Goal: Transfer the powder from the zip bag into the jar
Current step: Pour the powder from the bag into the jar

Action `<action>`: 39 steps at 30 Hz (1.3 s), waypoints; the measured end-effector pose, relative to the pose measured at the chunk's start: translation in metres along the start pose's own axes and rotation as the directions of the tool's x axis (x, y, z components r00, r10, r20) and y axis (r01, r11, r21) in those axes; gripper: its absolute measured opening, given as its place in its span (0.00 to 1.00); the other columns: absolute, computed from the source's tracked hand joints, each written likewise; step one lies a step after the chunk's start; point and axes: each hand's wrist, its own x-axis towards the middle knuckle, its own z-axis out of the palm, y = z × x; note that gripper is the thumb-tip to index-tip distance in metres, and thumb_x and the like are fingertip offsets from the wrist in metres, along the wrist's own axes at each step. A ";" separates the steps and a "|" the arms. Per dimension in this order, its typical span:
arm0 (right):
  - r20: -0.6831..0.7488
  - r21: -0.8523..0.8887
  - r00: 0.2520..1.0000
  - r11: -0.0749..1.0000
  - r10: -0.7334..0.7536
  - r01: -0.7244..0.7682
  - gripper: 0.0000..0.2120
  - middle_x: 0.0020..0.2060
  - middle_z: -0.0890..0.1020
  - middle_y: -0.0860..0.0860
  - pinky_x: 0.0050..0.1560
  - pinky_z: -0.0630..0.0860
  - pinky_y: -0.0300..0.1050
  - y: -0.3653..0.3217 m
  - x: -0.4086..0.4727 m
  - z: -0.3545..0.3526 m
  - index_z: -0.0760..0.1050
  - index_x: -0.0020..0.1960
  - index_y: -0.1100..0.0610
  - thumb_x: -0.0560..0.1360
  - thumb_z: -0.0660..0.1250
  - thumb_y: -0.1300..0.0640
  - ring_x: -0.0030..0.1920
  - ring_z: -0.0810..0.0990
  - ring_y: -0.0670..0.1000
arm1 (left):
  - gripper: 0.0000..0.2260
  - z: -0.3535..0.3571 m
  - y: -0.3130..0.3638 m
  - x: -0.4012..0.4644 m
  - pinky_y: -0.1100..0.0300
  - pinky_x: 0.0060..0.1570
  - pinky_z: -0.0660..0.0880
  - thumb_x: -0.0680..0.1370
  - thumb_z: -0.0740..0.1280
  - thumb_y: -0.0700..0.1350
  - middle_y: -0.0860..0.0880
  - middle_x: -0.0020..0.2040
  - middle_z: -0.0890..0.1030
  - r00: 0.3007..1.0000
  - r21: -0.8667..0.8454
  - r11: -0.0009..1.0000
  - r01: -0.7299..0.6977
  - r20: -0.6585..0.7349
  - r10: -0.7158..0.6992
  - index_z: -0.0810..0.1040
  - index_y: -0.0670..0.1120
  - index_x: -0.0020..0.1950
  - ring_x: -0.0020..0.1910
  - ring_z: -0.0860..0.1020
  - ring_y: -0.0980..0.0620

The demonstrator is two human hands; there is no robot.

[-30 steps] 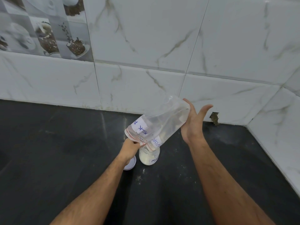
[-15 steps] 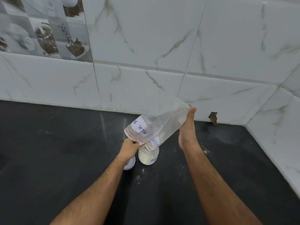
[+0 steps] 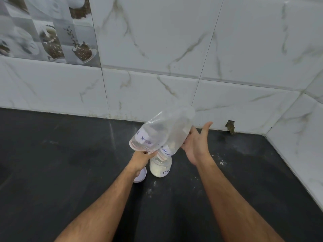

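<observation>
A clear zip bag (image 3: pixel 166 131) with white labels is held upside down and tilted, its pink zip mouth over the jar. The small glass jar (image 3: pixel 160 169) stands upright on the black counter, partly filled with white powder. My left hand (image 3: pixel 141 157) pinches the bag's mouth edge just above the jar's rim. My right hand (image 3: pixel 196 144) is flat with fingers apart beside the bag's raised bottom end, its fingertips close to or touching the plastic. Only a little powder clings inside the bag.
The jar's white lid (image 3: pixel 140 176) lies on the black counter (image 3: pixel 70 172) just left of the jar, partly under my left wrist. Spilled powder specks dot the counter near the jar. Marble-tiled walls (image 3: pixel 174 49) close the back and the right side.
My right hand struck flat against the bag's bottom half a second ago and has now drawn back to the right with fingers spread. The bag has tilted a little steeper.
</observation>
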 end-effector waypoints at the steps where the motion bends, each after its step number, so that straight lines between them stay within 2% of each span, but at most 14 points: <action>1: -0.020 -0.011 0.999 0.999 -0.046 0.046 0.48 0.65 0.81 0.49 0.70 0.70 0.56 -0.001 -0.001 0.003 0.71 0.72 0.46 0.65 0.42 0.19 0.66 0.78 0.50 | 0.13 -0.001 0.000 0.000 0.68 0.41 0.77 0.78 0.70 0.43 0.56 0.55 0.83 1.000 0.001 1.000 -0.010 0.011 0.010 0.78 0.50 0.63 0.46 0.79 0.64; 4: -0.035 -0.015 0.995 0.995 -0.095 0.094 0.41 0.64 0.81 0.45 0.62 0.77 0.46 0.002 -0.004 0.009 0.75 0.67 0.39 0.69 0.40 0.22 0.65 0.78 0.46 | 0.12 -0.001 -0.002 0.002 0.63 0.38 0.77 0.79 0.69 0.42 0.53 0.55 0.84 1.000 0.009 1.000 0.013 0.022 -0.013 0.79 0.47 0.63 0.49 0.81 0.60; 6: -0.033 0.007 0.998 0.998 -0.058 0.059 0.46 0.67 0.80 0.47 0.70 0.71 0.52 0.004 -0.006 0.009 0.71 0.72 0.44 0.67 0.41 0.21 0.68 0.76 0.48 | 0.12 0.000 -0.004 0.005 0.56 0.44 0.80 0.80 0.68 0.40 0.53 0.54 0.84 0.999 -0.035 0.999 0.041 0.017 -0.041 0.80 0.43 0.62 0.52 0.80 0.61; 9: -0.045 0.035 0.998 0.999 -0.038 0.039 0.51 0.69 0.78 0.49 0.75 0.64 0.57 0.007 -0.003 0.010 0.66 0.76 0.49 0.64 0.41 0.21 0.70 0.74 0.50 | 0.09 0.002 -0.003 0.005 0.68 0.38 0.79 0.79 0.69 0.41 0.54 0.50 0.86 0.998 -0.095 0.994 0.059 0.035 -0.056 0.81 0.47 0.58 0.43 0.83 0.61; 10: -0.041 0.031 0.999 0.999 -0.027 0.028 0.52 0.69 0.77 0.50 0.75 0.63 0.58 0.009 -0.002 0.011 0.65 0.77 0.50 0.64 0.41 0.21 0.70 0.74 0.51 | 0.07 0.003 -0.002 0.006 0.69 0.40 0.78 0.79 0.69 0.41 0.54 0.50 0.86 0.997 -0.119 0.991 0.068 0.042 -0.063 0.82 0.47 0.57 0.45 0.83 0.60; 13: -0.012 0.019 1.000 1.000 0.000 0.001 0.53 0.71 0.75 0.53 0.75 0.63 0.61 0.016 -0.003 0.015 0.61 0.78 0.52 0.64 0.42 0.21 0.71 0.73 0.55 | 0.08 0.005 -0.002 0.007 0.60 0.53 0.77 0.80 0.68 0.42 0.50 0.54 0.86 0.996 -0.190 0.979 0.078 0.046 -0.070 0.81 0.45 0.58 0.53 0.83 0.53; 16: -0.049 -0.018 0.998 0.999 -0.030 0.029 0.50 0.72 0.74 0.52 0.75 0.63 0.57 0.022 -0.002 0.020 0.62 0.78 0.52 0.66 0.40 0.22 0.71 0.72 0.52 | 0.09 0.004 -0.002 0.006 0.59 0.54 0.76 0.79 0.69 0.43 0.49 0.54 0.86 0.997 -0.215 0.974 0.076 0.028 -0.071 0.82 0.44 0.59 0.54 0.83 0.52; 19: 0.026 -0.103 0.998 0.993 -0.056 0.058 0.47 0.67 0.79 0.44 0.68 0.72 0.47 0.022 -0.005 0.030 0.67 0.73 0.47 0.66 0.42 0.21 0.68 0.76 0.46 | 0.07 0.006 -0.002 0.007 0.59 0.52 0.77 0.79 0.69 0.42 0.50 0.53 0.87 0.998 -0.231 0.971 0.059 0.009 -0.059 0.82 0.45 0.56 0.54 0.84 0.52; 22: -0.102 -0.070 0.987 0.991 -0.124 0.117 0.41 0.65 0.78 0.38 0.68 0.72 0.44 0.025 -0.004 0.031 0.68 0.71 0.42 0.67 0.44 0.22 0.67 0.75 0.42 | 0.08 0.008 -0.002 0.008 0.57 0.55 0.77 0.79 0.70 0.41 0.48 0.54 0.86 0.999 -0.229 0.972 0.050 -0.007 -0.053 0.83 0.44 0.57 0.55 0.83 0.51; 25: -0.022 -0.021 0.995 0.995 -0.095 0.094 0.42 0.65 0.80 0.42 0.64 0.76 0.44 0.027 -0.005 0.040 0.69 0.72 0.44 0.68 0.44 0.22 0.66 0.78 0.45 | 0.09 0.014 -0.004 0.006 0.57 0.56 0.77 0.78 0.70 0.41 0.44 0.56 0.85 0.998 -0.238 0.971 0.028 -0.044 -0.040 0.82 0.40 0.57 0.57 0.83 0.47; 28: 0.018 -0.030 0.999 0.998 -0.049 0.049 0.41 0.65 0.79 0.42 0.68 0.73 0.46 0.032 -0.002 0.048 0.71 0.68 0.39 0.64 0.49 0.18 0.67 0.77 0.45 | 0.08 0.020 -0.003 0.003 0.62 0.51 0.77 0.77 0.71 0.40 0.46 0.55 0.86 0.997 -0.225 0.974 -0.021 -0.075 0.004 0.83 0.43 0.55 0.55 0.83 0.51; 32: -0.011 0.012 0.998 0.998 -0.060 0.060 0.39 0.56 0.83 0.33 0.52 0.78 0.33 0.034 0.003 0.044 0.77 0.58 0.32 0.56 0.53 0.14 0.58 0.81 0.36 | 0.07 0.016 0.001 0.002 0.70 0.43 0.77 0.77 0.72 0.39 0.51 0.52 0.86 0.992 -0.222 0.974 -0.050 -0.121 0.024 0.83 0.45 0.54 0.51 0.84 0.58; 36: 0.075 -0.021 0.996 0.998 -0.051 0.052 0.35 0.57 0.83 0.35 0.49 0.79 0.33 0.038 0.005 0.047 0.78 0.57 0.30 0.60 0.52 0.15 0.58 0.81 0.38 | 0.10 0.019 -0.002 0.003 0.66 0.46 0.77 0.78 0.71 0.41 0.44 0.53 0.86 0.991 -0.211 0.978 -0.010 -0.136 -0.019 0.82 0.37 0.56 0.53 0.83 0.50; 39: 0.048 -0.043 0.998 0.998 -0.044 0.046 0.35 0.57 0.84 0.36 0.49 0.79 0.33 0.034 0.003 0.048 0.78 0.58 0.33 0.62 0.52 0.16 0.58 0.82 0.39 | 0.09 0.018 0.000 0.002 0.67 0.44 0.77 0.78 0.71 0.40 0.47 0.50 0.86 0.988 -0.207 0.978 -0.013 -0.155 -0.020 0.82 0.36 0.55 0.50 0.83 0.52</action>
